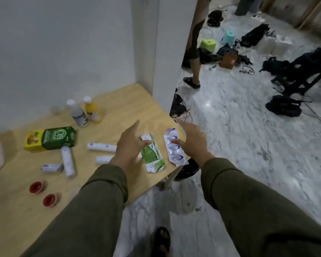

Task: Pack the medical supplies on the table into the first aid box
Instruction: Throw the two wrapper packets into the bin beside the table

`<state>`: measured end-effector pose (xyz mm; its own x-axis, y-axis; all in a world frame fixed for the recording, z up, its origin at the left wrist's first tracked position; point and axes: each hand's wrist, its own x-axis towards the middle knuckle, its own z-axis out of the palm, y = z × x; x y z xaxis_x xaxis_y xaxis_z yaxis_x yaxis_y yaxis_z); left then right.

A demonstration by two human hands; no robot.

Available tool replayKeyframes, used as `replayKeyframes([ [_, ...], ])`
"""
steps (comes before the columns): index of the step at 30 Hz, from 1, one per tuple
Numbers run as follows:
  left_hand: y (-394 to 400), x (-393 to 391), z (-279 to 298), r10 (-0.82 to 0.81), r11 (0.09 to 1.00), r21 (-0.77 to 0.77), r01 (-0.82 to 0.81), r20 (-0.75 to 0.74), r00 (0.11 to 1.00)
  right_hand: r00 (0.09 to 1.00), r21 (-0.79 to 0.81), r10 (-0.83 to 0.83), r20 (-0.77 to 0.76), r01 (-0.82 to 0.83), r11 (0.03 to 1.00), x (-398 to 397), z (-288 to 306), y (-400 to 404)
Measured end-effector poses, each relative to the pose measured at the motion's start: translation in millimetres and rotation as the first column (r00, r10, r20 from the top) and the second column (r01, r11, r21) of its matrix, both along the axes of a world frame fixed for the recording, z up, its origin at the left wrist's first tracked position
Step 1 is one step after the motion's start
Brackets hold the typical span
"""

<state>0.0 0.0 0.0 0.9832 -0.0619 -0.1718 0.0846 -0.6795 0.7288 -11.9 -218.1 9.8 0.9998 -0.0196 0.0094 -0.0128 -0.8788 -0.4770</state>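
Note:
On the wooden table (119, 115) lie a green blister pack (153, 156) and a silver blister pack (174, 148) near the right edge. My left hand (130, 145) hovers over the green pack, fingers spread, thumb touching its top. Beside it, my right hand (191, 140) has a fingertip on the silver pack and its index finger stretched out. Neither hand holds anything. Further left are several white tubes (68, 161), a green box (58, 138), a yellow box (32, 142), a white bottle (78, 113) and a yellow bottle (92, 109). No first aid box is in view.
Two red caps (36, 186) sit near the table's front left. A white wall stands behind the table. On the marble floor to the right are bags, cables, a green stool (208, 44) and another person's leg (193, 69).

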Motion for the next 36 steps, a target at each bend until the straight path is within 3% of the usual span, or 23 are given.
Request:
replayKeyframes([
  [8,-8.5,23.7,-29.7,-0.03,0.971,0.233,0.046,-0.073,0.997,0.984,-0.123,0.009,-0.176,-0.031,0.992,39.8,-28.1,-8.2],
  [13,-15.4,26.9,-29.2,-0.033,0.97,0.239,0.049,-0.068,0.997,0.97,-0.11,0.026,-0.24,-0.054,0.992,46.4,-34.8,-8.3],
  [19,-17.5,28.5,-26.7,0.018,0.991,0.134,-0.011,-0.052,0.998,0.963,0.024,-0.026,-0.268,0.033,0.999,45.7,-36.0,-5.5],
  [25,-15.8,31.1,-19.8,0.068,0.995,-0.064,-0.071,-0.044,0.997,0.947,0.25,-0.183,-0.263,0.25,0.935,35.7,-26.4,-4.8],
  [30,-28.7,51.0,3.3,-0.014,0.984,-0.176,0.007,-0.038,0.999,0.901,0.269,-0.368,-0.229,0.422,0.866,20.6,-0.2,-17.1],
  [36,-70.2,74.7,51.2,-0.204,0.954,-0.199,0.225,0.119,0.972,0.784,0.409,-0.601,-0.155,0.605,0.683,2.6,46.7,-45.4],
])
